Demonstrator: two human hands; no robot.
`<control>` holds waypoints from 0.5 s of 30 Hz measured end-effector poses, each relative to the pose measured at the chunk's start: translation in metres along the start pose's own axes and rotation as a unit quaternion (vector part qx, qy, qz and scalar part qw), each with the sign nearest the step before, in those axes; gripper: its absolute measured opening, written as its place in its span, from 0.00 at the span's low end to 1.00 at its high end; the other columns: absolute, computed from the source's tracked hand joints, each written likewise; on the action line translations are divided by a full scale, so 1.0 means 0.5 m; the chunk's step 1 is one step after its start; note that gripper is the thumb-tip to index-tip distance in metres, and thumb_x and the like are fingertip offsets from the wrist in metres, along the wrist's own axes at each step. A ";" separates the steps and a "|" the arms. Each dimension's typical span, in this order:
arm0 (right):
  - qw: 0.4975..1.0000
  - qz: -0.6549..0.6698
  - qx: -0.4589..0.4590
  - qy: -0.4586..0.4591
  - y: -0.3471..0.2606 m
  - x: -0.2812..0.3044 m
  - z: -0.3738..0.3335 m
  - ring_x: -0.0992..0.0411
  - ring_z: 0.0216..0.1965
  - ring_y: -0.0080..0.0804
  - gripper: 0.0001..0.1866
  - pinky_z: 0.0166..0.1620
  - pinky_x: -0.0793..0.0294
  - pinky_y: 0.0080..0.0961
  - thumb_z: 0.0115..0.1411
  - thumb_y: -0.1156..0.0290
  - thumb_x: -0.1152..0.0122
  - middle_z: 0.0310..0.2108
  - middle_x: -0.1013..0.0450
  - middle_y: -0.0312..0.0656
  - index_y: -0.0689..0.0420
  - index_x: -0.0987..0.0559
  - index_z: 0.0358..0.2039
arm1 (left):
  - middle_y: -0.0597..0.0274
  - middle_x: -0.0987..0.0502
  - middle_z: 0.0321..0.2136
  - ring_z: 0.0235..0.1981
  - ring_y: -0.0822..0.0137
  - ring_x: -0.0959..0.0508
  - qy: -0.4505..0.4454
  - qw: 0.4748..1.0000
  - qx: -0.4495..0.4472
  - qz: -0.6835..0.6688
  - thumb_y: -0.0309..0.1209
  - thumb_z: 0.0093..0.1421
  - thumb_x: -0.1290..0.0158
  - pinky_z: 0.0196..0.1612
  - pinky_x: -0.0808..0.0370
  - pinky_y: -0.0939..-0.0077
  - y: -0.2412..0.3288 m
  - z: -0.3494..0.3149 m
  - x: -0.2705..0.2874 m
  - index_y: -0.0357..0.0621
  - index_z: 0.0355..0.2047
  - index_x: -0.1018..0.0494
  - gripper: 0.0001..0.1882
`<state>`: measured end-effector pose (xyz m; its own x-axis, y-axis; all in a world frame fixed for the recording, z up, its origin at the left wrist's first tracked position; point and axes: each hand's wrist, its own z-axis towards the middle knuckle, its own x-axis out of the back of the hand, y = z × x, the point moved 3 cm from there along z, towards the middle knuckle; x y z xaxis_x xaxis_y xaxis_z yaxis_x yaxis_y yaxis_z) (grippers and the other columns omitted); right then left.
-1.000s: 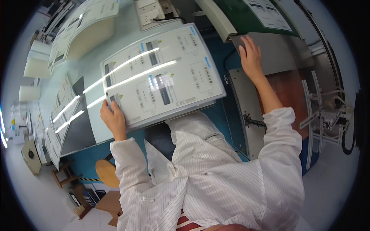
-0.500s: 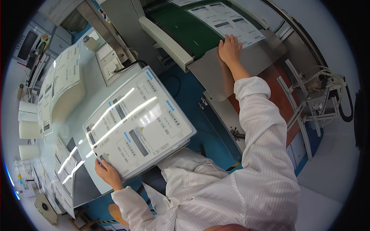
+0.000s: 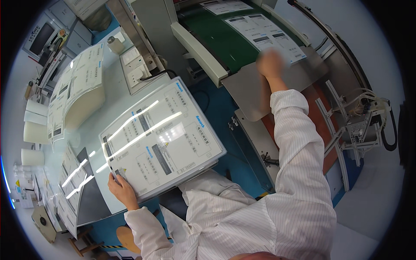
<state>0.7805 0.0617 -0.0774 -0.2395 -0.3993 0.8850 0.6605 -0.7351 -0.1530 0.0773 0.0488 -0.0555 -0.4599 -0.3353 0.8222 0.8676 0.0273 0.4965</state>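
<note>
My left hand (image 3: pixel 122 193) is closed round the near left edge of a stack of glossy white printed sheets (image 3: pixel 173 167). The stack lies tilted on the table's edge, above my lap. My right hand (image 3: pixel 271 65) is over the metal plate at the near end of a green conveyor belt (image 3: pixel 208 32). Motion smears its fingers, so their pose is unclear. Just beyond it, a white printed sheet (image 3: pixel 266 37) lies on the belt and reaches onto the plate (image 3: pixel 251 97). Part of another sheet (image 3: pixel 225 6) shows farther up the belt.
A curved stack of printed sheets (image 3: pixel 76 89) stands at the table's far left, near a small metal-topped jar (image 3: pixel 115 44). White rolls (image 3: pixel 34 131) line the left side. A metal frame with tubes and fittings (image 3: pixel 359 125) stands right of my right arm.
My right hand was spread at the sheet's near edge; now it is blurred and appears drawn back slightly. The whole view has shifted a little. My left hand keeps its hold.
</note>
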 end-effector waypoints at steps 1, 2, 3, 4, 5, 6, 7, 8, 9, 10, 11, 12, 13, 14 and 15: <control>1.000 -0.006 -0.001 -0.004 0.000 0.002 0.000 0.49 0.67 0.48 0.27 0.66 0.57 0.54 0.66 0.58 0.61 0.64 0.43 0.50 0.59 0.36 0.61 | 0.44 0.31 0.50 0.52 0.50 0.32 0.007 1.000 -0.002 -0.001 0.34 0.66 0.56 0.56 0.36 0.62 0.000 0.000 0.001 0.31 0.55 0.35 0.21; 1.000 -0.012 -0.003 -0.007 0.002 0.003 -0.001 0.50 0.67 0.48 0.27 0.66 0.58 0.53 0.66 0.57 0.61 0.65 0.43 0.50 0.59 0.36 0.61 | 0.43 0.30 0.49 0.51 0.49 0.31 0.014 1.000 -0.005 -0.003 0.34 0.66 0.56 0.56 0.36 0.62 0.001 0.000 0.001 0.31 0.54 0.34 0.21; 1.000 -0.010 0.003 -0.003 0.004 0.000 -0.002 0.50 0.67 0.48 0.27 0.66 0.58 0.53 0.66 0.57 0.61 0.65 0.43 0.50 0.59 0.36 0.61 | 0.43 0.30 0.49 0.51 0.49 0.31 0.018 1.000 0.001 -0.006 0.34 0.66 0.56 0.56 0.36 0.62 0.005 -0.001 0.001 0.31 0.54 0.34 0.21; 1.000 -0.009 -0.002 -0.001 0.008 -0.001 -0.003 0.50 0.67 0.48 0.27 0.66 0.57 0.53 0.66 0.57 0.61 0.65 0.43 0.50 0.59 0.36 0.61 | 0.43 0.30 0.50 0.51 0.49 0.31 0.017 1.000 0.003 -0.005 0.34 0.66 0.56 0.56 0.36 0.62 0.011 -0.001 0.002 0.31 0.54 0.34 0.21; 1.000 -0.007 -0.008 0.000 0.013 -0.001 -0.007 0.51 0.67 0.48 0.28 0.66 0.57 0.53 0.66 0.57 0.62 0.64 0.43 0.50 0.59 0.36 0.62 | 0.43 0.30 0.50 0.51 0.49 0.31 0.015 1.000 0.006 -0.003 0.34 0.66 0.56 0.56 0.36 0.62 0.016 -0.003 0.005 0.31 0.54 0.34 0.21; 1.000 -0.005 0.000 0.002 0.011 0.004 -0.010 0.51 0.67 0.48 0.28 0.66 0.57 0.53 0.66 0.57 0.62 0.64 0.43 0.50 0.59 0.36 0.62 | 0.43 0.30 0.50 0.51 0.49 0.31 0.021 1.000 0.013 -0.005 0.34 0.66 0.56 0.56 0.36 0.62 0.017 -0.004 0.008 0.31 0.54 0.34 0.21; 1.000 -0.011 -0.005 -0.009 0.013 0.007 -0.014 0.51 0.67 0.48 0.28 0.66 0.57 0.52 0.66 0.57 0.62 0.65 0.44 0.50 0.59 0.37 0.62 | 0.43 0.30 0.50 0.52 0.50 0.31 0.014 1.000 0.019 -0.006 0.34 0.66 0.56 0.56 0.36 0.62 0.019 -0.005 0.008 0.31 0.54 0.34 0.21; 1.000 -0.018 -0.010 -0.020 0.014 0.013 -0.016 0.52 0.68 0.47 0.28 0.66 0.57 0.52 0.66 0.56 0.62 0.65 0.44 0.50 0.59 0.37 0.62 | 0.44 0.30 0.50 0.52 0.50 0.31 0.008 1.000 0.024 -0.009 0.34 0.66 0.56 0.56 0.36 0.62 0.021 -0.005 0.009 0.31 0.54 0.34 0.21; 1.000 -0.017 -0.001 -0.017 0.013 0.016 -0.019 0.52 0.68 0.47 0.28 0.66 0.57 0.52 0.66 0.56 0.62 0.65 0.44 0.50 0.59 0.37 0.62 | 0.44 0.30 0.50 0.52 0.50 0.31 0.012 0.999 0.031 -0.011 0.34 0.66 0.56 0.56 0.36 0.62 0.019 -0.006 0.011 0.31 0.54 0.34 0.21; 0.999 -0.008 -0.016 -0.046 0.017 0.014 -0.022 0.52 0.68 0.47 0.29 0.66 0.57 0.52 0.66 0.56 0.63 0.65 0.45 0.50 0.59 0.38 0.63 | 0.44 0.30 0.50 0.52 0.50 0.31 0.014 1.000 0.023 -0.008 0.34 0.66 0.56 0.57 0.36 0.62 0.019 -0.005 0.012 0.31 0.54 0.34 0.21; 0.997 -0.001 -0.031 -0.075 0.018 0.017 -0.029 0.52 0.68 0.46 0.30 0.66 0.57 0.52 0.66 0.55 0.63 0.66 0.45 0.50 0.59 0.38 0.63 | 0.44 0.30 0.50 0.52 0.50 0.31 0.015 1.000 0.016 -0.005 0.34 0.66 0.56 0.57 0.36 0.62 0.017 -0.007 0.013 0.31 0.54 0.34 0.21; 0.995 -0.001 -0.042 -0.094 0.019 0.020 -0.034 0.52 0.68 0.45 0.31 0.66 0.56 0.50 0.65 0.53 0.64 0.66 0.47 0.50 0.59 0.40 0.63 | 0.44 0.30 0.50 0.52 0.50 0.31 0.016 1.000 0.022 -0.007 0.34 0.66 0.56 0.57 0.36 0.62 0.013 -0.009 0.014 0.31 0.54 0.34 0.21; 0.995 -0.006 -0.039 -0.092 0.027 0.023 -0.042 0.52 0.68 0.45 0.31 0.66 0.56 0.50 0.65 0.53 0.64 0.66 0.47 0.50 0.59 0.40 0.63 | 0.45 0.30 0.50 0.52 0.50 0.31 0.017 1.000 0.020 -0.012 0.34 0.66 0.55 0.57 0.36 0.62 0.013 -0.008 0.011 0.31 0.54 0.33 0.21; 0.995 -0.005 -0.024 -0.093 0.035 0.025 -0.055 0.51 0.68 0.45 0.31 0.66 0.55 0.51 0.66 0.52 0.64 0.66 0.46 0.50 0.59 0.40 0.64 | 0.45 0.30 0.50 0.52 0.50 0.31 0.016 1.000 0.016 -0.018 0.34 0.66 0.55 0.57 0.36 0.62 0.013 -0.006 0.008 0.32 0.54 0.33 0.21; 0.995 -0.005 -0.011 -0.095 0.050 0.029 -0.068 0.50 0.67 0.46 0.31 0.65 0.53 0.51 0.66 0.52 0.63 0.66 0.46 0.49 0.58 0.39 0.64 | 0.45 0.30 0.50 0.52 0.50 0.31 0.011 1.000 0.017 -0.024 0.34 0.66 0.55 0.57 0.36 0.62 0.013 -0.003 0.004 0.32 0.54 0.33 0.21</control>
<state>0.7693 0.0185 -0.0833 -0.1055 -0.2836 0.9531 0.6420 -0.7514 -0.1525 0.0819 0.0468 -0.0510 -0.4956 -0.3578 0.7914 0.8380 0.0427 0.5440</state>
